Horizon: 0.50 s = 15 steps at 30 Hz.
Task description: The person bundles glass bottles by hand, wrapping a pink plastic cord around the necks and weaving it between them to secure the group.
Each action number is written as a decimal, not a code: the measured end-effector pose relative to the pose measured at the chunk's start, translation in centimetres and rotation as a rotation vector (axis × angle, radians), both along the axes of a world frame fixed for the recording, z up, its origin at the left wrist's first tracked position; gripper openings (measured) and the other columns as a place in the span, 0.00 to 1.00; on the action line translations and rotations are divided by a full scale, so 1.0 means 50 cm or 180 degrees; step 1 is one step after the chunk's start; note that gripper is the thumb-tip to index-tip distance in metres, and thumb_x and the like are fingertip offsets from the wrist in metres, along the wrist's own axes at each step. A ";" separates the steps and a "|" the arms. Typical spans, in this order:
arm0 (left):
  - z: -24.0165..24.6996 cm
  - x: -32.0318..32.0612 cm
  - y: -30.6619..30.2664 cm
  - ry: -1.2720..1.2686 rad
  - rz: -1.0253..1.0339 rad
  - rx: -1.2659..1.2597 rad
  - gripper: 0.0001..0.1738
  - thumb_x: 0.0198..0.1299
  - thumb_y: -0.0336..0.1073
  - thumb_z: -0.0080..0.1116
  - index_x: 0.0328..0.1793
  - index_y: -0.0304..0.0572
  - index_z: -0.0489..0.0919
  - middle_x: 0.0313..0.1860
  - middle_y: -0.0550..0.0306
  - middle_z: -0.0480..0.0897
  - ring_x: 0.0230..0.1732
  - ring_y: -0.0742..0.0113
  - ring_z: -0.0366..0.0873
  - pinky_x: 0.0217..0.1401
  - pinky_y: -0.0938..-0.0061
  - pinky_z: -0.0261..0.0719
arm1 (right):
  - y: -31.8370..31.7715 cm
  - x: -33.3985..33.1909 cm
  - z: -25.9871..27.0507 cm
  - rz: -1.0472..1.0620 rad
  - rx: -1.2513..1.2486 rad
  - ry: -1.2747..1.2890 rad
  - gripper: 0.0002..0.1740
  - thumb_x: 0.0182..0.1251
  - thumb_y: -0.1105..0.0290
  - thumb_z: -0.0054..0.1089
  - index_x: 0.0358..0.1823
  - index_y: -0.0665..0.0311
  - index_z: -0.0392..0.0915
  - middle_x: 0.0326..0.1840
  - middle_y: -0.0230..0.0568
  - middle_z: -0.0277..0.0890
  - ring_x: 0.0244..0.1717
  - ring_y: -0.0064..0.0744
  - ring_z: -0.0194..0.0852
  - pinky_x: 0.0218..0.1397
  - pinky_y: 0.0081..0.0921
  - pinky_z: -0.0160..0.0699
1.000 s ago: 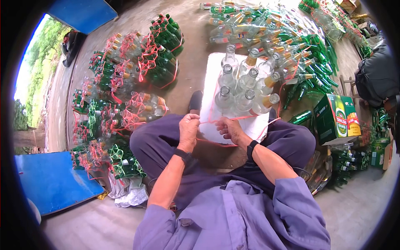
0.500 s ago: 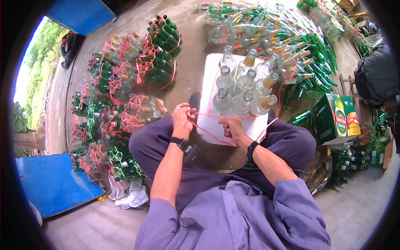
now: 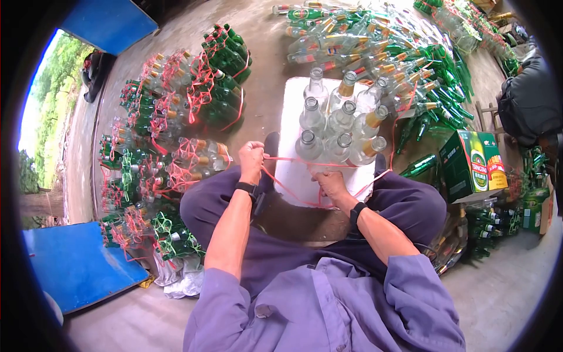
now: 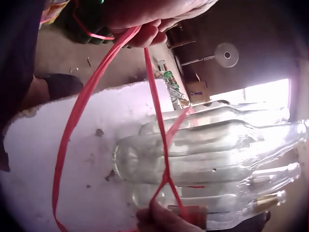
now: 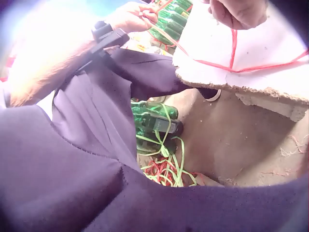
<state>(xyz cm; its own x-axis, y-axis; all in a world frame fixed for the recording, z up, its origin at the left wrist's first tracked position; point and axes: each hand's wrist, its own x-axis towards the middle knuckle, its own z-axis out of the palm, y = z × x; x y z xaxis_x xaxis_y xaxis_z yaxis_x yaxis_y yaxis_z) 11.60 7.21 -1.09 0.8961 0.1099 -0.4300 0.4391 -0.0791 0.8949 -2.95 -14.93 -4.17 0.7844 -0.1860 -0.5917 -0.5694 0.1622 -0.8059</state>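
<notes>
Several clear glass bottles [image 3: 339, 120] stand upright, grouped on a white board [image 3: 291, 97] between the person's legs. My left hand [image 3: 251, 159], left of the board, grips red plastic string [image 4: 72, 121] that runs from it in two strands. One strand stretches across to the front of the bottles; the other hangs slack over the board's near part. My right hand [image 3: 332, 185] is low in front of the bottles and pinches the string, where strands cross in the left wrist view. In the right wrist view, that string [image 5: 234, 48] also lies over the board's rough edge.
Tied bundles of green and clear bottles [image 3: 220, 94] stand on the left. A large heap of loose bottles [image 3: 375, 53] lies beyond the board. To the right is a green beer carton [image 3: 472, 167]. A blue panel [image 3: 82, 264] lies at the lower left.
My left hand has moved left and slightly away from the body, drawing the string out into a longer span. My right hand stays near the bottles, a little lower.
</notes>
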 end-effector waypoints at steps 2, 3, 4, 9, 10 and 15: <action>-0.046 -0.010 0.021 -0.0223 -0.0331 0.0589 0.09 0.56 0.23 0.54 0.40 0.38 0.82 0.27 0.57 0.82 0.27 0.69 0.80 0.24 0.75 0.75 | 0.006 -0.001 0.000 0.0079 0.0040 0.0032 0.15 0.66 0.62 0.67 0.33 0.70 0.82 0.19 0.26 0.65 0.15 0.18 0.61 0.16 0.20 0.60; -0.053 -0.012 0.027 -0.0403 -0.0685 0.1625 0.10 0.53 0.26 0.54 0.38 0.40 0.84 0.33 0.52 0.85 0.34 0.61 0.82 0.39 0.66 0.80 | 0.006 -0.002 0.000 0.0162 0.0058 0.0057 0.15 0.66 0.62 0.67 0.35 0.71 0.82 0.20 0.27 0.66 0.15 0.18 0.62 0.16 0.20 0.60; -0.031 -0.023 0.018 -0.0407 -0.0692 0.1623 0.10 0.53 0.26 0.54 0.38 0.40 0.84 0.33 0.52 0.85 0.34 0.61 0.82 0.39 0.66 0.80 | 0.004 -0.003 -0.003 0.0153 0.0057 0.0056 0.15 0.66 0.62 0.67 0.35 0.71 0.82 0.20 0.27 0.66 0.15 0.18 0.62 0.16 0.20 0.60; 0.078 -0.077 -0.049 -0.2190 -0.1178 0.3336 0.16 0.50 0.29 0.61 0.47 0.42 0.83 0.60 0.52 0.83 0.59 0.50 0.74 0.65 0.61 0.72 | 0.005 0.000 0.018 -0.0113 0.0442 0.0319 0.15 0.67 0.62 0.64 0.41 0.70 0.82 0.32 0.36 0.78 0.19 0.20 0.67 0.17 0.20 0.62; 0.086 -0.081 -0.062 -0.2425 -0.1320 0.2938 0.17 0.51 0.29 0.61 0.49 0.42 0.83 0.60 0.51 0.82 0.58 0.50 0.75 0.65 0.61 0.73 | 0.004 0.001 0.027 -0.0112 0.0442 0.0318 0.15 0.67 0.62 0.64 0.41 0.70 0.82 0.32 0.36 0.78 0.19 0.20 0.67 0.17 0.20 0.62; 0.062 -0.121 -0.114 -0.1939 -0.2071 0.2000 0.23 0.60 0.30 0.56 0.63 0.38 0.72 0.40 0.32 0.84 0.41 0.30 0.82 0.44 0.48 0.80 | 0.004 0.002 0.040 0.0134 0.0240 0.0354 0.16 0.68 0.60 0.64 0.42 0.69 0.82 0.35 0.39 0.82 0.21 0.22 0.71 0.17 0.21 0.68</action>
